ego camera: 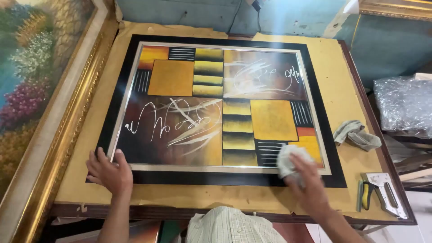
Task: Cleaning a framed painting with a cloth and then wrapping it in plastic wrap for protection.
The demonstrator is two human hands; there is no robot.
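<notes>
A framed abstract picture [216, 103] in black, orange and yellow with white scribbles lies flat on a cardboard-covered table [342, 76]. My left hand [110, 171] presses flat on the frame's near left corner, fingers spread. At the near right corner of the picture's glass, my right hand [308, 180] holds a crumpled white cloth [288, 159] against the surface. Motion blurs the right hand slightly.
A grey rag [357, 135] lies on the table's right side. A staple gun [382, 191] rests at the near right corner. A large gold-framed landscape painting [40, 90] leans at the left. Plastic-wrapped items [402, 103] sit at the right, and a blue wall stands behind.
</notes>
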